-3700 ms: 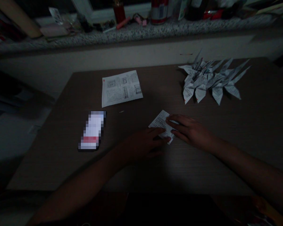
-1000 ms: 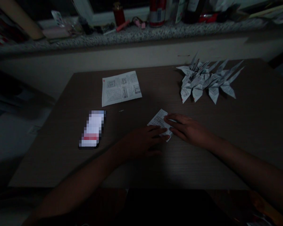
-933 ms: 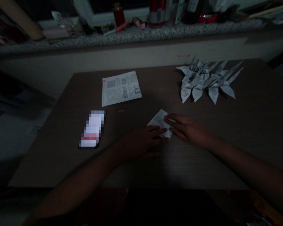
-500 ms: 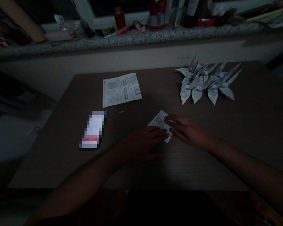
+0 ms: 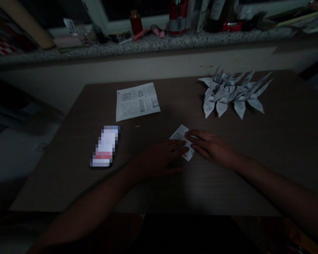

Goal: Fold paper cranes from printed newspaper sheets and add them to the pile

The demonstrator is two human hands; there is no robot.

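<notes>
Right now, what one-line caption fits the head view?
Left hand and right hand press a small printed paper on the table, folded paper cranes beyond.

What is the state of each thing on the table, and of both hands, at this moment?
Small paper: folded, flat, pressed by both hands.
Left hand: open, fingertips on paper.
Right hand: open, fingers on paper.
Sheet: unfolded, flat.
Paper figures: folded, heaped together.
Phone: lying flat.

The left hand (image 5: 161, 158) has slid farther over the folded paper (image 5: 180, 134).
</notes>
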